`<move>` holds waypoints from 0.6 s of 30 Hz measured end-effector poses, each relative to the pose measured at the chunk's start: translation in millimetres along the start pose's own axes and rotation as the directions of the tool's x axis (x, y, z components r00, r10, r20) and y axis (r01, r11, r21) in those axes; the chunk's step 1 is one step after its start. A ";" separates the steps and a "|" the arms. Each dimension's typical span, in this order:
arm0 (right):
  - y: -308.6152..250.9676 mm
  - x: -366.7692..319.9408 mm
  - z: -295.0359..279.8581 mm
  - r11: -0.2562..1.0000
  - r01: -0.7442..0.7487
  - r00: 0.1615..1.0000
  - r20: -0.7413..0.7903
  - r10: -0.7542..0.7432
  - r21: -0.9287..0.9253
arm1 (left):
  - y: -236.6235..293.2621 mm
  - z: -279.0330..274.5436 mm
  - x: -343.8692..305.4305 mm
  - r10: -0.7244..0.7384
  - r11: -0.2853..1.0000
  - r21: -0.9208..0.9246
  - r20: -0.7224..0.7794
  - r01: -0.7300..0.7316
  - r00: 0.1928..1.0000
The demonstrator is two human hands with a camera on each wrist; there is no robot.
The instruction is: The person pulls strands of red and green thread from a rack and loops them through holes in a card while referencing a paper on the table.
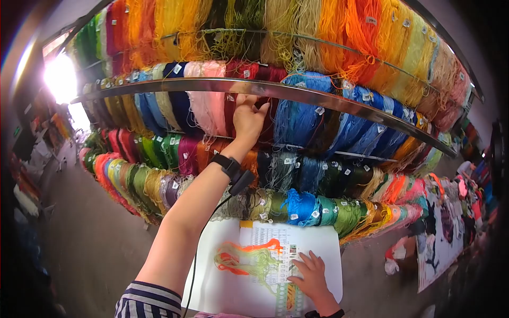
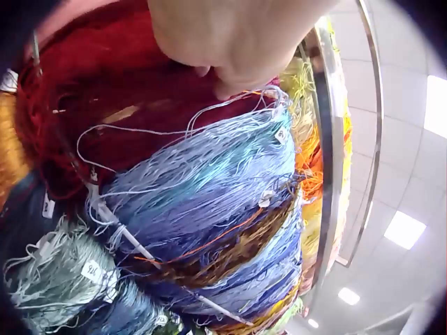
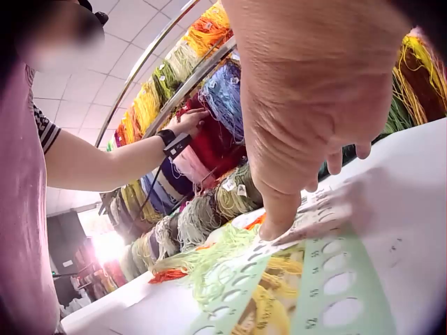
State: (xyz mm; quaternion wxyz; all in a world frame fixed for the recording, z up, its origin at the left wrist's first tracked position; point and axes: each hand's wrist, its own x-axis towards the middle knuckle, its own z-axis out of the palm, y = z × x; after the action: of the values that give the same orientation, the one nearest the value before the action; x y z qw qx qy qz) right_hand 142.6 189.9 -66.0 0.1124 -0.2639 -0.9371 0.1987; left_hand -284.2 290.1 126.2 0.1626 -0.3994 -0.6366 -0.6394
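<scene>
Left hand (image 1: pixel 249 122) at dark red skeins (image 2: pixel 91 77), racked between pink skeins (image 1: pixel 205 114) and blue skeins (image 2: pixel 195 209); fingertips hidden, can't tell if strands are gripped. Right hand (image 1: pixel 311 275) spread over card (image 3: pixel 363 279), holding nothing. Pale strands stray across the red: a tug could snag them. A bump could scatter loose threads (image 1: pixel 228 259).

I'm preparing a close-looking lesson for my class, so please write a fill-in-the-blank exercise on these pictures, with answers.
1. The left hand is at hanging threads whose colour is dark ____.
2. In the head view, pink threads hang just to the ____ of those.
3. The right hand is over a white surface bearing loose threads in orange and pale ____.
4. The left sleeve has dark and light ____.

Missing words: red; left; green; stripes.
</scene>
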 end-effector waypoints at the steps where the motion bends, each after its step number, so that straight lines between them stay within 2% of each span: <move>1: -4.1 0.4 0.4 1.000 -0.021 1.000 -0.006 0.021 -0.005 | 0.1 4.0 3.2 -0.001 0.981 0.194 -0.053 0.011 0.999; 2: -7.1 1.3 0.2 0.999 -0.038 0.999 -0.008 0.038 -0.014 | -1.7 8.7 6.5 0.117 0.963 0.258 -0.128 -0.081 0.985; 4: -16.3 4.7 -2.3 0.997 -0.071 0.997 -0.012 0.071 -0.029 | 0.9 5.9 8.1 0.087 0.974 0.218 -0.084 -0.067 0.993; 7: -28.4 18.3 -15.9 0.996 -0.035 0.998 -0.048 0.031 -0.085 | 3.1 -3.3 6.2 0.004 0.988 0.158 -0.027 0.000 1.000; 9: -38.7 30.5 -24.5 0.998 -0.013 0.996 -0.094 0.008 -0.059 | -4.1 -13.0 6.5 0.020 0.999 0.036 0.092 -0.023 0.996; 10: -41.8 37.0 -28.0 0.998 -0.014 0.995 -0.096 0.008 -0.062 | -7.3 -18.0 6.5 0.021 0.999 0.033 0.091 -0.024 0.996; 12: -46.7 50.8 -33.6 0.999 0.041 0.986 -0.164 -0.045 -0.023 | -10.5 -27.5 6.4 0.148 0.983 -0.129 0.149 -0.129 0.978; 13: -48.5 57.8 -35.4 0.999 0.044 0.985 -0.163 -0.047 -0.024 | -9.9 -31.0 5.2 0.148 0.983 -0.128 0.147 -0.130 0.978; 14: -50.6 66.0 -36.6 0.998 0.070 0.981 -0.183 -0.070 -0.010 | -8.8 -35.0 5.4 0.001 0.945 -0.314 0.298 0.097 0.955; 15: -53.6 74.4 -38.5 0.995 0.096 0.974 -0.204 -0.093 0.005 | -3.4 -40.3 6.7 -0.105 0.831 -0.444 0.466 0.335 0.879; 18: -64.7 97.2 -48.7 0.986 0.167 0.964 -0.214 -0.161 0.013 | 10.2 -53.0 6.1 -0.142 0.837 -0.419 0.454 0.352 0.879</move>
State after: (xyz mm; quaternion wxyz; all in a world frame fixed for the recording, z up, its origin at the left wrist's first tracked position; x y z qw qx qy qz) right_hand 47.7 207.0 15.8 0.2318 -0.2033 -0.9352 0.1739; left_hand -296.8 240.5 144.5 -0.1653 -0.4632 -0.5200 -0.6984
